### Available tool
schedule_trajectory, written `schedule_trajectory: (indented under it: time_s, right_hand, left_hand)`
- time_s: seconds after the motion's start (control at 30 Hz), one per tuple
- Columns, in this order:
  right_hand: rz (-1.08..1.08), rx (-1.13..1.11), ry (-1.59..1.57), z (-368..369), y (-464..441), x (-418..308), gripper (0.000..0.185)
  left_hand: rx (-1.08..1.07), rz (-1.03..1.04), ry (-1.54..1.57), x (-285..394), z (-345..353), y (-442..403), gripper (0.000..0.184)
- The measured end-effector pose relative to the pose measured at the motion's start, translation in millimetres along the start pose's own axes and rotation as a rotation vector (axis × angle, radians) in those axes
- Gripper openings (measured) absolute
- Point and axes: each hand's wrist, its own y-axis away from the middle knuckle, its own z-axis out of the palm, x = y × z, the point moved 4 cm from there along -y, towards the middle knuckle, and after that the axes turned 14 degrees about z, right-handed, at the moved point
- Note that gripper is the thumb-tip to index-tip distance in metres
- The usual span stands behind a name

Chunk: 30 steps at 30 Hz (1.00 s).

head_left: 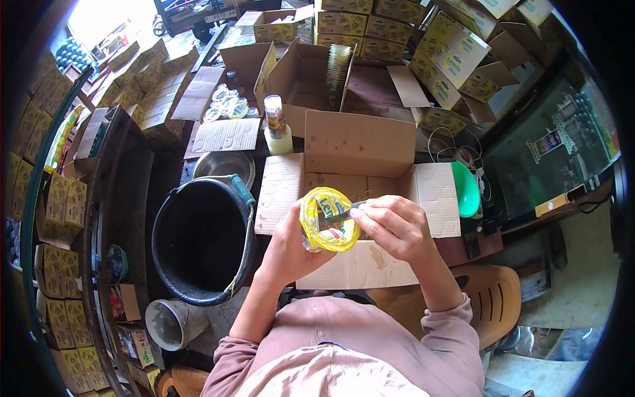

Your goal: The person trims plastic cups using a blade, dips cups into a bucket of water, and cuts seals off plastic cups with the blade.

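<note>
An open cardboard box (360,142) stood in front of the person, with a black bucket (198,241) to its left and a green bowl (465,190) beside its right flap. Above the box's near side, the left hand (286,246) was curled around a yellow-rimmed cup (331,237), its printed top facing up. The right hand (398,228) pinched a thin dark tool (340,217) narrowly between thumb and fingers, over that top.

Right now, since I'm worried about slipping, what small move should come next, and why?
Perhaps ease the dark tool gently across the yellow-rimmed cup: the right hand pinches it there, while the left hand steadies the cup from the side.
</note>
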Motion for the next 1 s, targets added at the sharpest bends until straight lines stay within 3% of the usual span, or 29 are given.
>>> schedule_trajectory:
  time_s: [0.3,0.43,0.53,0.73,0.83,1.0]
  right_hand:
    - [0.024,0.038,-0.147,15,0,5,0.047]
    - [0.024,0.010,-0.167,15,1,6,0.047]
    - [0.050,-0.004,-0.130,13,0,10,0.047]
    - [0.067,-0.019,-0.110,9,1,13,0.049]
    - [0.065,-0.011,-0.128,11,1,13,0.050]
    - [0.056,0.022,-0.144,14,2,15,0.053]
  left_hand:
    - [-0.073,-0.024,0.056,-5,-5,0,0.062]
    - [-0.096,0.000,0.095,-9,-8,-2,0.064]
    - [-0.098,-0.095,0.119,-15,-10,0,0.065]
    - [-0.109,-0.010,-0.035,-2,-7,-6,0.063]
    - [-0.110,-0.131,0.100,-9,2,-3,0.062]
    - [-0.183,-0.146,0.342,-17,10,-1,0.062]
